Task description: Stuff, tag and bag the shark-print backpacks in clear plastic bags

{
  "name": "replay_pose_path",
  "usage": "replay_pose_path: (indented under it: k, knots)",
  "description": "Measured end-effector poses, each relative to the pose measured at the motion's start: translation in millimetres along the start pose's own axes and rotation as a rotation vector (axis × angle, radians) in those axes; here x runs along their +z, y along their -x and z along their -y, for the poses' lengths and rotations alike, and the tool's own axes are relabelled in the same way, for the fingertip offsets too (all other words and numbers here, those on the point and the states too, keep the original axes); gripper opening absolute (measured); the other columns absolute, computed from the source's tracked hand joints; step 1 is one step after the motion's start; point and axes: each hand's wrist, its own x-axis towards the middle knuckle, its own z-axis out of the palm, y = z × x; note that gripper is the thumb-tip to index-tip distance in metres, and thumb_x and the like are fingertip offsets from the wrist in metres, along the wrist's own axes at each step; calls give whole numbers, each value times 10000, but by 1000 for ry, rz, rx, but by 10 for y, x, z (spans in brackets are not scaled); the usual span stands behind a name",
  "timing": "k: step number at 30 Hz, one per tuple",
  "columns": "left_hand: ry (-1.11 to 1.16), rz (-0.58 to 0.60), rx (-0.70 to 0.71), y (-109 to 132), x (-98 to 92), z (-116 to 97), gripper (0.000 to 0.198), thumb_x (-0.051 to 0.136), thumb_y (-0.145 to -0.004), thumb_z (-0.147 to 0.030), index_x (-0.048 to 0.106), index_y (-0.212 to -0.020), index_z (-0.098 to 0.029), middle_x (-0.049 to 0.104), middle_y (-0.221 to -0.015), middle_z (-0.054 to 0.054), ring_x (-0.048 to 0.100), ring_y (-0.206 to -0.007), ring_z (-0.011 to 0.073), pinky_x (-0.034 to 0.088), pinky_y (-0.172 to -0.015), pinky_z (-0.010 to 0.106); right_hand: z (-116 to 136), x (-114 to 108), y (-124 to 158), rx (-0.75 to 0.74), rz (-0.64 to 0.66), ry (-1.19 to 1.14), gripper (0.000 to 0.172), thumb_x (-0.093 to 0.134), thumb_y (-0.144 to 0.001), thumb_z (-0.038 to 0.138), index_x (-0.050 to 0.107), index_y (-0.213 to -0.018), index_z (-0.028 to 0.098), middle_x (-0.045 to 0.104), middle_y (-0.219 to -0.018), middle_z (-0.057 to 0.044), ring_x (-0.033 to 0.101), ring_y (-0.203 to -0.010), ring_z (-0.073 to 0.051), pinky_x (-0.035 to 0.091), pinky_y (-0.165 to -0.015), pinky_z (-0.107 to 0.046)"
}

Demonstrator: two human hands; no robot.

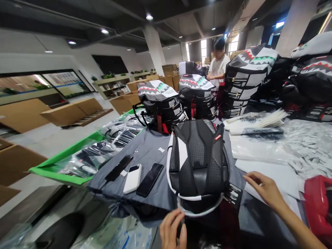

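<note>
A black backpack (198, 159) with white edging lies on the grey-covered table, its padded back panel facing up. At its near end, the fingers of my left hand (173, 228) close around the white-edged rim, with the thumb below. My right hand (264, 189) is apart from the backpack, to its right, over white sheets (276, 176). Its fingers are loosely bent and nothing shows in them. Between the backpack and that hand, a dark printed tag (233, 193) hangs by the bag's lower right side.
Two phones (149, 180) and a white power bank (132, 178) lie left. A green-edged bin (61, 175) holds bagged goods. Stacked backpacks (246, 79) stand behind, near a person (218, 65). Plastic bags (256, 147) and a red object (319, 207) are right.
</note>
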Motion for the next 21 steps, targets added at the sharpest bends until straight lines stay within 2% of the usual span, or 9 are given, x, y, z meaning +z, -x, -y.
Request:
replay_pose_path:
  k: [2, 5, 8, 10, 12, 15, 16, 19, 21]
  knots:
    - [-116, 11, 229, -177, 128, 28, 290, 531, -963, -209, 695, -1197, -253, 724, -1149, 78, 658, -1097, 255, 518, -968, 418, -417, -165, -13, 115, 24, 65, 665, 527, -722, 896, 689, -762, 252, 721, -803, -76, 646, -747, -258, 495, -696, -372]
    - [-163, 39, 472, -524, 338, 107, 211, 512, -986, -183, 683, -1098, -235, 705, -964, 40, 652, -927, 196, 500, -904, 349, -813, -199, 66, 207, 42, 186, 728, 560, -567, 952, 681, -724, 251, 711, -772, -89, 654, -789, -312, 492, -727, -420]
    - [-195, -45, 414, -793, 382, 308, 131, 515, -1003, -248, 626, -936, -224, 628, -801, -1, 601, -745, 168, 485, -771, 317, -971, -144, 148, 228, 61, 232, 691, 492, -648, 924, 679, -693, 260, 689, -711, -78, 645, -756, -302, 484, -704, -408]
    - [-222, -46, 279, -883, 316, 427, 165, 515, -1012, -349, 603, -969, -216, 604, -793, -10, 591, -709, 169, 490, -730, 319, -1004, -139, 160, 208, 79, 234, 650, 461, -721, 871, 702, -704, 267, 696, -719, -75, 648, -772, -295, 484, -704, -394]
    - [-245, -56, 189, -885, 232, 431, 228, 531, -1007, -402, 597, -1095, -203, 628, -885, 15, 624, -798, 193, 513, -776, 347, -1008, -176, 148, 166, 94, 208, 613, 440, -776, 809, 724, -742, 267, 718, -772, -79, 661, -804, -289, 495, -729, -389]
    - [-187, -139, 248, -745, 198, 148, 255, 598, -971, -258, 576, -1220, -209, 659, -1065, 66, 627, -1020, 232, 510, -918, 394, -967, -272, 138, 26, 54, 271, 557, 376, -873, 697, 725, -825, 266, 734, -863, -88, 664, -821, -279, 492, -764, -397]
    - [-112, -113, 312, -679, 230, -6, 256, 593, -955, -187, 581, -1209, -216, 667, -1073, 66, 622, -1041, 228, 510, -933, 387, -943, -297, 147, -34, 17, 343, 539, 347, -907, 656, 713, -827, 268, 728, -861, -89, 656, -806, -277, 482, -770, -405]
    - [225, 208, 522, -503, 453, -504, 260, 535, -921, -94, 602, -1137, -222, 699, -983, 49, 633, -966, 201, 539, -887, 341, -880, -293, 227, -183, -35, 562, 507, 296, -972, 550, 681, -793, 273, 701, -804, -82, 626, -739, -265, 453, -748, -406]
    - [403, 438, 575, -421, 669, -766, 245, 546, -923, -135, 611, -1142, -221, 717, -1008, 67, 638, -970, 207, 554, -881, 345, -873, -231, 309, -223, 37, 599, 489, 310, -980, 515, 680, -768, 276, 691, -760, -72, 619, -689, -247, 445, -691, -375]
